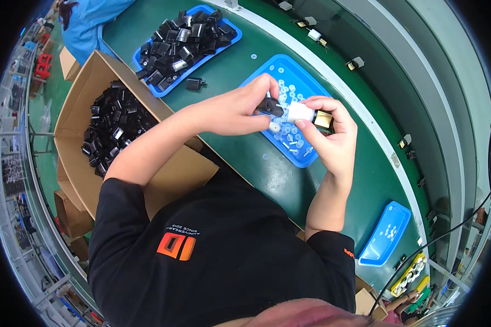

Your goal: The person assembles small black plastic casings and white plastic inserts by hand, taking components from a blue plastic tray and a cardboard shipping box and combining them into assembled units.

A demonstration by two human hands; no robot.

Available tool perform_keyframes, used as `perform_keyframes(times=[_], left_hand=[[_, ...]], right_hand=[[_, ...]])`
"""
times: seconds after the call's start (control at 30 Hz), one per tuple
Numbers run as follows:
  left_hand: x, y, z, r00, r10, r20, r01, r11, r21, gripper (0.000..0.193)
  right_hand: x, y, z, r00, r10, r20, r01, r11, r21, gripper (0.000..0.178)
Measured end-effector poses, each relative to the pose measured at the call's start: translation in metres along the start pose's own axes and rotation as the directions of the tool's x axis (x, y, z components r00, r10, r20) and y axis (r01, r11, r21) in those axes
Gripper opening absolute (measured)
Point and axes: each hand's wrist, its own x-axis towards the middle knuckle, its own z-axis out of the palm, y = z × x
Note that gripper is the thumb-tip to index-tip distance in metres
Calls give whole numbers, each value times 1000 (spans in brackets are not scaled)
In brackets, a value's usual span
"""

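Between the thumb and fingers of my left hand [240, 107] is a small black plastic cap [270, 107]. My right hand [333, 128] grips a white cylindrical part with a gold-coloured end [301, 112], its white end turned toward the cap. The two pieces are close together; whether they touch I cannot tell. Both hands are above a blue tray [305, 79] scattered with small translucent white rings [298, 144]. One lone black part [195, 84] lies on the green table to the left of that tray.
A second blue tray [235, 34] at the far left is heaped with black parts. On the left an open cardboard box [71, 117] holds many more. A smaller blue tray [372, 256] sits at right. Beyond the pale rail, small parts [355, 64] line a dark belt. Another person's blue sleeve [84, 30] shows.
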Motion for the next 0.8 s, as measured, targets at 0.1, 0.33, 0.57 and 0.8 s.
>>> perform_keyframes(times=[0.1, 0.33, 0.57, 0.8], left_hand=[[5, 7, -1, 996, -48, 69, 56, 992, -116, 35], [6, -9, -2, 995, -35, -96, 11, 970, -243, 41], [6, -1, -2, 983, 50, -176, -71, 991, -114, 39], [8, 15, 1, 984, 55, -171, -67, 996, -66, 42]], right_hand=[[1, 4, 2, 997, -79, -12, 76, 985, -156, 28], [3, 11, 16, 982, -127, -140, 111, 987, -116, 27], [6, 17, 11, 995, 88, -55, -82, 991, 104, 25], [12, 33, 7, 994, 52, 100, -80, 947, 310, 27]])
